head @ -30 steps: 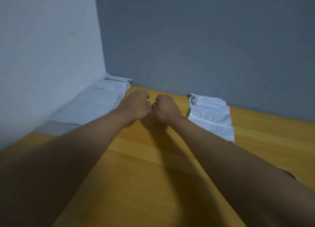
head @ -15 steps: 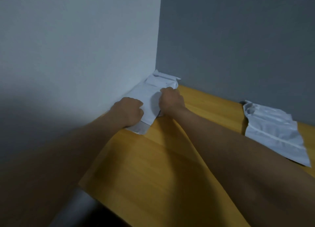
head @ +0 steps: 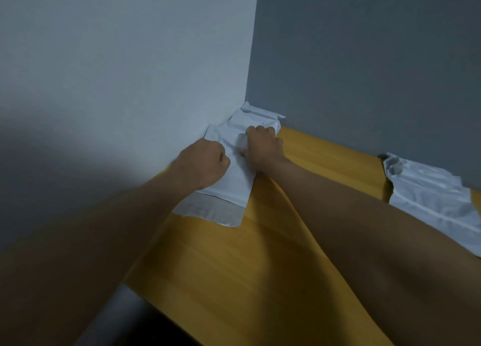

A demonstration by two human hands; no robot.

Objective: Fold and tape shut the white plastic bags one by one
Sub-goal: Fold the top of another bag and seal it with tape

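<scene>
Curled fingers of the left hand (head: 205, 163) and right hand (head: 261, 144) clutch the white plastic mailer bag (head: 234, 179) lying in the far left corner of the yellow wooden desk (head: 234, 262), its grey flap (head: 210, 211) pointing near. No writing is legible. A second white bag (head: 429, 202) lies far right against the grey wall (head: 364, 59); a white wall (head: 130, 59) stands left.

Person's body: two bare forearms in view, no sleeves visible to frame edge. Left hand (head: 205, 163) and right hand (head: 263, 145) both bare: no gloves, rings, watch or wristband seen.
</scene>
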